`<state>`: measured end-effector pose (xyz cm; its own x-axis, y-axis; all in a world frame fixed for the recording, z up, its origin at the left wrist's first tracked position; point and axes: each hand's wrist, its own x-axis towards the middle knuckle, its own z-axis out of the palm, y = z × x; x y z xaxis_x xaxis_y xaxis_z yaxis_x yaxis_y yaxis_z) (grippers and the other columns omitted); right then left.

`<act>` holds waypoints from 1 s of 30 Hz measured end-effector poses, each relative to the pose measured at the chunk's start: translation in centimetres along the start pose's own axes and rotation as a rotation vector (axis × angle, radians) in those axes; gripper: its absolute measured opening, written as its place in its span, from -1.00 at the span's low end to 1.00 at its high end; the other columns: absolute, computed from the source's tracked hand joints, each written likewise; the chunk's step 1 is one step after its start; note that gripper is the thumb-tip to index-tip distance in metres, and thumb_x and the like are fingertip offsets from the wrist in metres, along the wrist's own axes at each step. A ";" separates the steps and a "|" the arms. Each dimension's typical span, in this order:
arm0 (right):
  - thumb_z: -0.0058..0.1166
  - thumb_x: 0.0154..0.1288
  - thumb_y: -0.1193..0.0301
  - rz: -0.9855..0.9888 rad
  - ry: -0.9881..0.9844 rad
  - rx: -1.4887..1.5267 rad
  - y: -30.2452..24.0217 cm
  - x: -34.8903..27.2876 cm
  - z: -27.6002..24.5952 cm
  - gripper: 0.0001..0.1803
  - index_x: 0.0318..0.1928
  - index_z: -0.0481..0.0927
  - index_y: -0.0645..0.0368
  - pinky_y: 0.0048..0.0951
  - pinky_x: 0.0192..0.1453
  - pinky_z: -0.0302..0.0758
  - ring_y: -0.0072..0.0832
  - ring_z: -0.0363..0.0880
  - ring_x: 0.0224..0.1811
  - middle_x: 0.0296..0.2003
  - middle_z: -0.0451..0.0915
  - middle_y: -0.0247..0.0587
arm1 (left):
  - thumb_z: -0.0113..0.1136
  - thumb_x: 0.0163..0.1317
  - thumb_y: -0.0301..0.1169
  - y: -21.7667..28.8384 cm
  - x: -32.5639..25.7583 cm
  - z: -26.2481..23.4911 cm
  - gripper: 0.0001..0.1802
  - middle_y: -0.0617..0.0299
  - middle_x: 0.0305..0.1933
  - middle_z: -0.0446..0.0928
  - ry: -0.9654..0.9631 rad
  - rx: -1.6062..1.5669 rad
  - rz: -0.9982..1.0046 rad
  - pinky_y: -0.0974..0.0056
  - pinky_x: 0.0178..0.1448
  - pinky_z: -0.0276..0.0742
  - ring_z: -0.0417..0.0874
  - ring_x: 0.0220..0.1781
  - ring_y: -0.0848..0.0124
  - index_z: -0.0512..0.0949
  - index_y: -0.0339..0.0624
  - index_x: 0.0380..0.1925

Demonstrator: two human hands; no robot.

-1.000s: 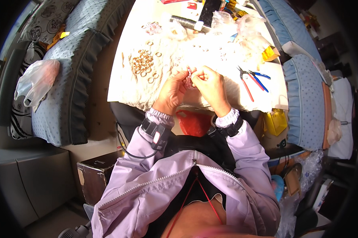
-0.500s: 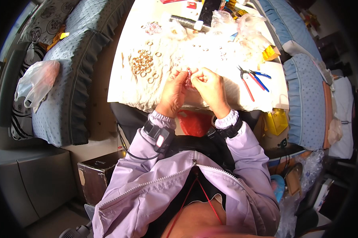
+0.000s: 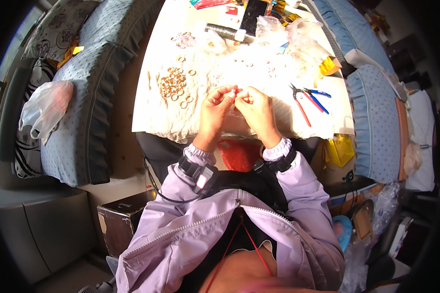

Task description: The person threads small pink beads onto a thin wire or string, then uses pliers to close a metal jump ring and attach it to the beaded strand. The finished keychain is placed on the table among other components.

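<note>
My left hand (image 3: 215, 111) and my right hand (image 3: 257, 110) meet over the near part of a white cloth-covered table (image 3: 166, 122). Their fingertips pinch a tiny pale piece (image 3: 235, 93) between them; it is too small to make out. A heap of golden rings (image 3: 173, 84) lies on the cloth just left of my left hand. Red-handled pliers (image 3: 301, 103) and blue-handled pliers (image 3: 316, 96) lie to the right of my right hand.
A spool of dark thread (image 3: 223, 31), a phone (image 3: 253, 15) and clear plastic bags (image 3: 298, 30) sit at the far end of the table. Blue cushioned seats (image 3: 81, 93) flank it. A white plastic bag (image 3: 44, 108) lies at left, a dark box (image 3: 120, 219) on the floor.
Both hands have stayed together over the same spot; only the fingers have shifted slightly around the small piece.
</note>
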<state>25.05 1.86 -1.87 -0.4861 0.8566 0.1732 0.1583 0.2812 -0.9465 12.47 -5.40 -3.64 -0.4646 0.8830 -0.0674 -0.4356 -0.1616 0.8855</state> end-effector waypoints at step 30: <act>0.30 0.55 0.54 0.110 -0.136 0.484 1.9 0.1 -0.3 -0.93 -0.12 0.74 0.31 -0.54 -0.10 0.65 -0.64 0.73 -0.22 -0.24 0.79 -0.31 | 0.20 0.65 -0.46 -1.2 0.7 -1.7 -0.71 0.11 0.10 0.80 -0.149 -0.555 -0.338 0.34 0.10 0.74 0.78 0.00 0.46 0.69 -0.34 0.24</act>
<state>25.58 2.63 -3.60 -0.6013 0.7969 0.0588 -0.1853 -0.0675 -0.9804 11.36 -5.30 -5.57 -0.1383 0.9699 -0.2003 -0.8892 -0.0326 0.4563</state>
